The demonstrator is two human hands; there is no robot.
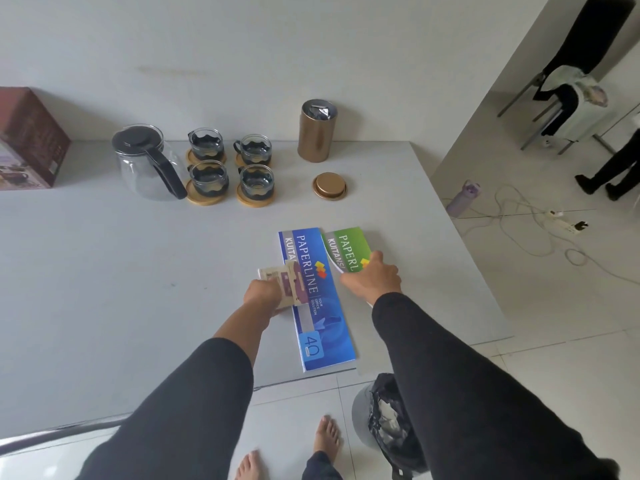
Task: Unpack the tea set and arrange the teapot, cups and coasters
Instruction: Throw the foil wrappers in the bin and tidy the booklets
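Teapot, cups and coasters stand at the far side of the grey table (86, 271), well apart from both hands. Nearer the person, the left hand (262, 295) curls its fingers round a small beige and maroon printed packet (285, 284), which it holds over the left edge of a blue receipt book (317, 299) lying flat on the table. The right hand (375, 277) rests on a green receipt book (348, 247) just beside the blue one, fingers bent down over its near end; whether it grips the book or only presses it I cannot tell. Both forearms wear black sleeves. Farther out, a round gold lid (329, 185) lies upturned on the table, and behind it stands its open gold canister (317, 131) with something dark inside. To the left of these, four glass cups sit in two rows, each on a round wooden coaster: the front right cup (256, 180) on its coaster (255, 199), the front left cup (207, 178), the back left cup (206, 143) and the back right cup (255, 149). The glass teapot (147, 161) with black lid and handle stands just beside the left cups. A brown printed box (29, 140) stands at the far left. Below the table edge a bin (381, 420) lined with a black bag stands on the tiled floor beside the person's bare feet.
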